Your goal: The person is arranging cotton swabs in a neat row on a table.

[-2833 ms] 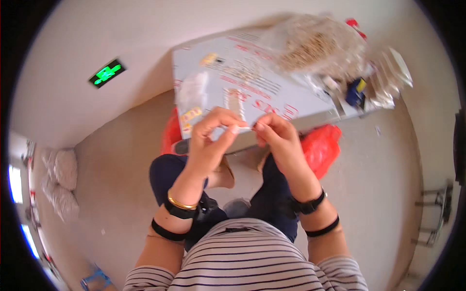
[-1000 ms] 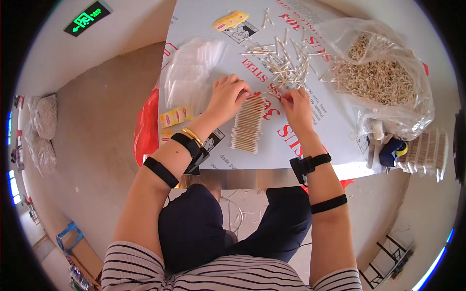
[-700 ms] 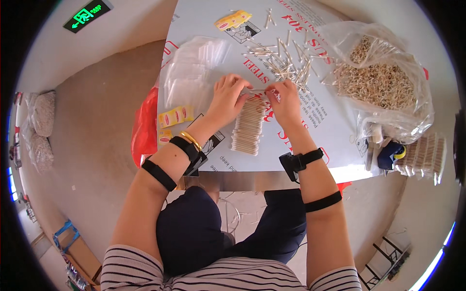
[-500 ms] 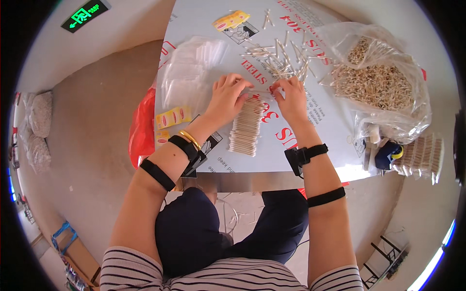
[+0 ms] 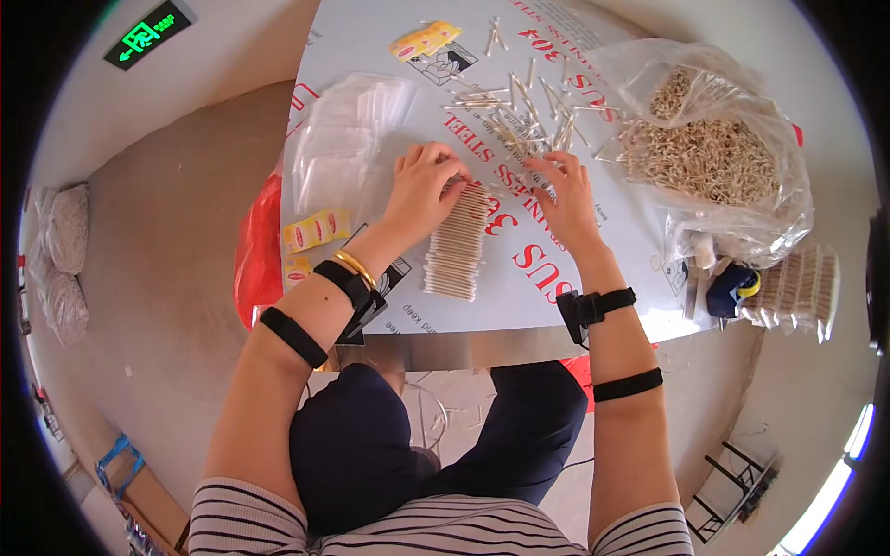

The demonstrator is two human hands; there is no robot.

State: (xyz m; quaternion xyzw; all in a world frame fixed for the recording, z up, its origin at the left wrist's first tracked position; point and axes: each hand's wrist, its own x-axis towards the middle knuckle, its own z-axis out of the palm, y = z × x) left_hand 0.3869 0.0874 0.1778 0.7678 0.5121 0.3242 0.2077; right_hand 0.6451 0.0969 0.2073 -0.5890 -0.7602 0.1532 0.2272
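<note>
A neat row of cotton swabs (image 5: 454, 250), laid side by side, runs down the table in front of me. My left hand (image 5: 425, 190) is at its far end, thumb and forefinger drawn together against the left tips of the last swabs. Whether a swab is pinched there is hidden. To the right, my right hand (image 5: 565, 196) has its fingers apart, with the fingertips at the near edge of a scattered heap of loose cotton swabs (image 5: 528, 107). Nothing shows between those fingers.
Clear plastic sleeves (image 5: 348, 130) lie left of my left hand, with yellow packets (image 5: 317, 230) below them and more yellow packets (image 5: 425, 42) at the back. A large clear bag of swabs (image 5: 714, 157) sits right, beside a dark blue tape dispenser (image 5: 731, 290) and packed swabs (image 5: 793, 292).
My right hand has drawn away from the row's far end toward the loose swabs, its fingers spreading. My left hand stays at the row. The whole view has shifted slightly.
</note>
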